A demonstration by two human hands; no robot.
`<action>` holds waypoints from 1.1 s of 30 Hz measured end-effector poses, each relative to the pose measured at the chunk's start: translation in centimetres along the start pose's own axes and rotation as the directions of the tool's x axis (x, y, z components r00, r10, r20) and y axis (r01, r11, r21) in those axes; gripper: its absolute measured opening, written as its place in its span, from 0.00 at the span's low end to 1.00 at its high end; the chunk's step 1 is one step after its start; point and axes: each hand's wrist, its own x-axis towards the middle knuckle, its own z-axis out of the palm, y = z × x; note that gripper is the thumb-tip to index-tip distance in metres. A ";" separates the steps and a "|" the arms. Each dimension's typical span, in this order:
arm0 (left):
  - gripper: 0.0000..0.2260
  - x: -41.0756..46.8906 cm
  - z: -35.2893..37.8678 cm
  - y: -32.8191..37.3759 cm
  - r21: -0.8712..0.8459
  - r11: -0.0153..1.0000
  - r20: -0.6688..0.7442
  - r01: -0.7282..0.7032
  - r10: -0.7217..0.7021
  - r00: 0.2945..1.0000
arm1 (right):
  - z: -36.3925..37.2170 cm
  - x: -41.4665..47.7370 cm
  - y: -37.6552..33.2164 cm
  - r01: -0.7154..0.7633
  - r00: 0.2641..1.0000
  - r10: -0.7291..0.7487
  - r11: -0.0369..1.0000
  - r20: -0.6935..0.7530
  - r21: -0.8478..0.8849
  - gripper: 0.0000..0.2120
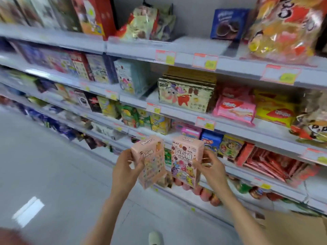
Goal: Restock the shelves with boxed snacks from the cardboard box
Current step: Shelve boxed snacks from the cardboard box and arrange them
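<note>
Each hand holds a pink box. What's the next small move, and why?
Probably carry both forward to the shelf row behind them: the left hand grips the left pink box, the right hand the right pink box, and pink packs already stand there beside the yellow boxes.

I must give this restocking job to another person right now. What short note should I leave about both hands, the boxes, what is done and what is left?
Left hand: grips the left pink box, held up in front of the shelves.
Right hand: grips the right pink box, beside the first.
Cardboard box: lower right, below the shelves, only partly in view; contents not visible.
Done: two snack boxes are in hand.
Left: neither box is on a shelf yet; place both, then probably check the carton for more.
</note>
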 end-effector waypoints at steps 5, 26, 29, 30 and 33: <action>0.19 8.1 -2.0 -0.9 0.056 0.998 -0.024 -0.032 0.033 0.999 | 4.9 5.4 -1.5 0.015 0.999 -0.015 1.000 0.041 0.015 0.19; 0.15 30.2 -9.6 -3.0 0.117 0.988 -0.466 -0.104 0.148 0.872 | 16.3 15.1 -7.7 0.010 1.000 -0.010 1.000 0.005 0.026 0.18; 0.15 33.6 -10.5 -3.0 0.106 0.973 -0.433 -0.206 0.231 0.871 | 19.2 15.1 -8.4 -0.014 0.999 0.017 0.997 -0.036 0.076 0.19; 0.15 34.7 -10.7 -3.1 0.090 0.970 -0.421 -0.227 0.243 0.874 | 20.2 15.1 -8.7 -0.019 0.999 0.023 0.996 -0.045 0.088 0.19; 0.16 37.6 -10.7 -3.5 0.058 0.966 -0.368 -0.250 0.254 0.894 | 23.0 14.8 -9.5 -0.014 0.997 0.020 0.996 -0.075 0.087 0.19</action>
